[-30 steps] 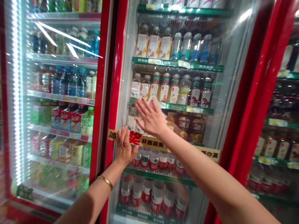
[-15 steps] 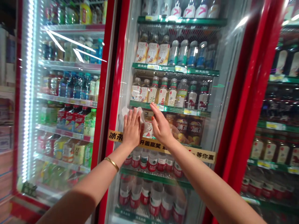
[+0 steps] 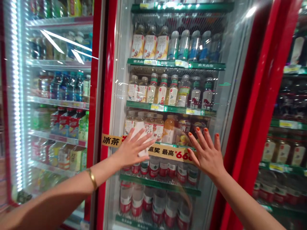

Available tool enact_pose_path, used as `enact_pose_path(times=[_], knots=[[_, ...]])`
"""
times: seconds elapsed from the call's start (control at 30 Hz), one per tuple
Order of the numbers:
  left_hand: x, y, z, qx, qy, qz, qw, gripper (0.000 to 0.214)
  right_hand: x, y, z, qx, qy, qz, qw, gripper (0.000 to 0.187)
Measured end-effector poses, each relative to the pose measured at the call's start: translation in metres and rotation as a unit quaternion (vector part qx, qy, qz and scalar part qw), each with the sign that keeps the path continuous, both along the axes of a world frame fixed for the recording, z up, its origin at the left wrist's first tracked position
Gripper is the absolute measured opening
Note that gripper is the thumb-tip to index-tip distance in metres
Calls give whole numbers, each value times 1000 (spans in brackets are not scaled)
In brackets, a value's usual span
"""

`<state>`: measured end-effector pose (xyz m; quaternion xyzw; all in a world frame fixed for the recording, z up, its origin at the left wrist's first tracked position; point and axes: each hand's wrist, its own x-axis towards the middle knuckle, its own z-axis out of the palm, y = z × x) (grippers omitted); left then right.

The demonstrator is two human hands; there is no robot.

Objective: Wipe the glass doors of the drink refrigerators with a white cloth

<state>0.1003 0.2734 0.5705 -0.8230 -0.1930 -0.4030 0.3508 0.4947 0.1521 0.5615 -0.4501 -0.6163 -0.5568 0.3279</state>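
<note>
You are pressing a white cloth on the smooth glass door with your flat, open left grip; your right grip is spreading wide.

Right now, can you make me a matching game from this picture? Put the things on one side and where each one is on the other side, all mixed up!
Things:
1. gold bangle
2. white cloth
3. orange nail polish
4. yellow paper strip

Places:
A. on the right hand
B. across the glass fridge door
C. under the left hand
D. around the left arm

Pairs: 1-D, 2-C, 3-A, 4-B
</note>
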Motion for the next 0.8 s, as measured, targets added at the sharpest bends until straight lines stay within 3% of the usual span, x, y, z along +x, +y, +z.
enact_pose_path(times=[0.07, 0.13, 0.2, 0.23, 0.33, 0.4, 0.47, 0.57, 0.63, 0.7, 0.8], knots=[[-28, 6, 0, 18, -16, 14, 1000, 79, -1, 1, 1, -1, 2, -4, 1000, 80], [-41, 12, 15, 29, -115, 45, 992, 91, -1, 0, 4, -2, -1, -1, 1000, 83], [-25, 11, 25, 25, -179, 69, 981, 102, -3, -1, 3, 5, 4, 5, 1000, 84], [-9, 8, 22, 23, -172, 70, 982, 105, -5, -2, 1, 9, 12, 5, 1000, 84], [29, -11, -19, 30, -42, 28, 998, 100, -12, -2, -13, 19, 49, -3, 999, 83], [26, -19, -51, 49, 11, 2, 999, 92, -16, -2, -25, 29, 60, -3, 998, 83], [4, -19, -62, 53, -30, 34, 998, 89, -17, -2, -34, 41, 58, 2, 997, 84], [-13, -12, -34, -22, -196, 148, 969, 92, -17, 0, -39, 57, 53, 12, 997, 85], [5, -13, -12, -63, -256, 175, 949, 97, -17, 0, -39, 64, 59, 18, 996, 84], [34, -18, -7, -39, -213, 148, 965, 102, -17, -1, -38, 66, 67, 21, 995, 84], [49, -22, -22, 44, -4, 70, 997, 102, -18, -1, -38, 68, 69, 27, 995, 83]])
